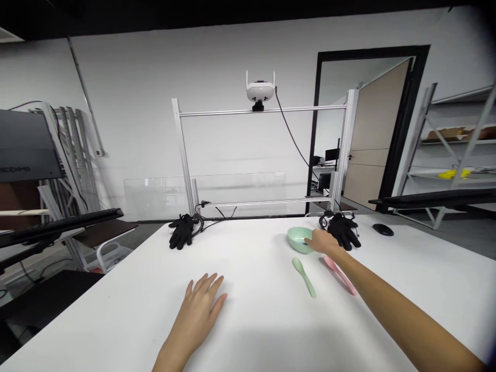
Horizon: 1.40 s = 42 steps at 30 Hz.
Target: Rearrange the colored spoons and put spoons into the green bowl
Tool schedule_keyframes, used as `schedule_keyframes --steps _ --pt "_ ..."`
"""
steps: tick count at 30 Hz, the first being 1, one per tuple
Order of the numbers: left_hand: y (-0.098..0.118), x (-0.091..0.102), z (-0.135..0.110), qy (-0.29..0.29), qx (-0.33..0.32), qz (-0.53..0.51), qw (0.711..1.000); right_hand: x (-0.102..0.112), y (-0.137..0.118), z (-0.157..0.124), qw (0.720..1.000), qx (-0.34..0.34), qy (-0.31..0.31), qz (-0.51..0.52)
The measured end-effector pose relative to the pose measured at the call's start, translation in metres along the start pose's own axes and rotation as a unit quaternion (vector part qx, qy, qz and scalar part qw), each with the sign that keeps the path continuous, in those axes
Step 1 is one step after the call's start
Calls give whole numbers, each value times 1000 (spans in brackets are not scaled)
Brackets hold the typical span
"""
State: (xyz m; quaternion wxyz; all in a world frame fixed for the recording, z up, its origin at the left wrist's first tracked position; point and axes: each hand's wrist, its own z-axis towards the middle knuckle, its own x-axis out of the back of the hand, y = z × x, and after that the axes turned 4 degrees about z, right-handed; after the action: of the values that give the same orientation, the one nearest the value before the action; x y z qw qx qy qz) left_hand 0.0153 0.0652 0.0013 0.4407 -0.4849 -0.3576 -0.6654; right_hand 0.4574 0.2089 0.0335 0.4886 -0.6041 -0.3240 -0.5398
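White worktop point(96, 320), aluminium frame point(263, 110) standing behind its far edge, white device point(258, 91) with two antennas mounted on the frame's top bar. Green bowl point(297, 241) near the far edge serves as landmark. Right hand point(323, 241) open, palm down, at the bowl's right side; fingertips point(309, 239) reach over the rim, not closed around it. Green spoon point(304, 276) lies just in front of the bowl; pink spoon point(340, 275) in front and to the right, beside the right wrist. Left hand point(197, 310) open, flat on the worktop, fingers spread, well in front and left of the bowl. Black glove point(343, 231) just right of the bowl, second glove point(182, 231) well left. Mouse point(383, 230) farther right.
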Motion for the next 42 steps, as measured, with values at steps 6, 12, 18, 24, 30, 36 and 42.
schedule_keyframes --steps 6,12,18,24,30,36,42 --pt "-3 -2 0 1 3 -4 1000 -9 2 6 1000 -7 -2 10" --pt "-3 -2 1 -2 5 -11 1000 -10 -2 4 1000 -9 4 12" --pt "-5 -6 0 12 -3 -12 1000 0 6 -7 1000 2 13 7" --pt "-1 -4 0 20 -8 -13 1000 19 24 -30 999 5 40 16" --pt "2 -1 0 9 -8 -8 1000 33 50 -61 997 2 81 20" --pt "4 0 0 6 -11 -6 1000 23 89 -79 997 -37 72 15" --pt "5 2 0 12 -14 -7 1000 -5 127 -83 996 -69 54 4"
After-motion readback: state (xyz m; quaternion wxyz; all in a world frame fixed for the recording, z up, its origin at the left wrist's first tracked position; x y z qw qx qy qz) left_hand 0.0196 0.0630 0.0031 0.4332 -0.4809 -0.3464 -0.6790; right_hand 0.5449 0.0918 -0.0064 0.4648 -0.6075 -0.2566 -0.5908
